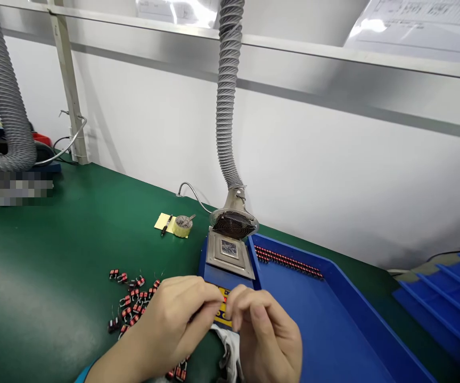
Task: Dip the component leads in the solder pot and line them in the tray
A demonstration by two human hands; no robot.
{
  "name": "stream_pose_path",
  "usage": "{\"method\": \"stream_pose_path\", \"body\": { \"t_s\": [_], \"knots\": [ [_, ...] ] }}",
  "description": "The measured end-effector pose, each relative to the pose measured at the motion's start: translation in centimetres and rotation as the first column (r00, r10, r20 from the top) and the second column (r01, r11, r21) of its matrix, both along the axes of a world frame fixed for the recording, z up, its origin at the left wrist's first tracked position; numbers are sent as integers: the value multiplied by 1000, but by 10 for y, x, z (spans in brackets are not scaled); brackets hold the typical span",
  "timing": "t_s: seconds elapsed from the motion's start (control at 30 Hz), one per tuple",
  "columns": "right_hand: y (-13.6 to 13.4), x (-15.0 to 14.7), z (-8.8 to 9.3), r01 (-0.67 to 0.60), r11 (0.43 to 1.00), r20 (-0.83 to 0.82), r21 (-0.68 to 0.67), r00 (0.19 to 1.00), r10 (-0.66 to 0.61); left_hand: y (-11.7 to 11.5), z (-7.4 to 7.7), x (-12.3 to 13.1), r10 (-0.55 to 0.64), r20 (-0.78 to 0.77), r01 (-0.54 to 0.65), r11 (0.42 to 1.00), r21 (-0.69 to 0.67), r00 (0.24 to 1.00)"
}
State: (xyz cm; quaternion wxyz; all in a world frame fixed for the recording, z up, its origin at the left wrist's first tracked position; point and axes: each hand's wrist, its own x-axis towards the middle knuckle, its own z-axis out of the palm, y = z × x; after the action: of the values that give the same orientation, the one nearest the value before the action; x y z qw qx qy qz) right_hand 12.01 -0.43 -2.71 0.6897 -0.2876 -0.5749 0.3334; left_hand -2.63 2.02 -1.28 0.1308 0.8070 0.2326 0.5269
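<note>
Though clustered, components [126, 313] at mixed angles

Head-worn view, facing forward, angled down

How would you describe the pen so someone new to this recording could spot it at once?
Find the grey hose hanging mid-picture above the green table. Left of its hood lies yellow paper. The pen lies across it: slim and dark, unlike the squat, round, yellow-sided container beside it.
</note>
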Motion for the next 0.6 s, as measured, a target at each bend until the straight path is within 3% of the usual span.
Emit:
{"method": "stream_pose_path", "body": {
  "t_s": [0.13, 0.23, 0.3, 0.37, 0.43, 0.47, 0.53, 0.6],
  "knots": [
    [-2, 3, -1, 154, 961, 305, 231, 926, -222, -2, 2, -3, -71, 46, 78, 984, -158, 996],
    [-2, -2, -2, 239, 927, 344, 288, 878, -333, -2, 2, -2, -38, 10, 38, 997, -62, 999],
    [-2, -6, -2, 208, 970, 267, 123, 935, -235, -1, 2, -1, 8, -45, -6, 998, 59, 999],
    [-1, -6, 0, -6, 993, 88, -119, 996, 17, 0, 2, 0, 34, -68, -26, 993, 115, 997],
    [0, -5, 1, -175, 970, -77, -170, 983, 164, -1, 2, 0, 14, -34, -12, 999, 50, 999],
    [1, -3, 1, -156, 979, -92, -130, 985, 144, -1, 1, 0, -4, 0, 4, 1000, -13, 1000],
    [1, -1, 1, 38, 999, 10, 21, 999, -38, -2, 1, -1, -32, 57, 40, 987, -154, 998],
    [1, 0, 0, 186, 965, 172, 186, 961, -219, -3, 1, -3, -48, 94, 70, 965, -254, 994]
  ]
}}
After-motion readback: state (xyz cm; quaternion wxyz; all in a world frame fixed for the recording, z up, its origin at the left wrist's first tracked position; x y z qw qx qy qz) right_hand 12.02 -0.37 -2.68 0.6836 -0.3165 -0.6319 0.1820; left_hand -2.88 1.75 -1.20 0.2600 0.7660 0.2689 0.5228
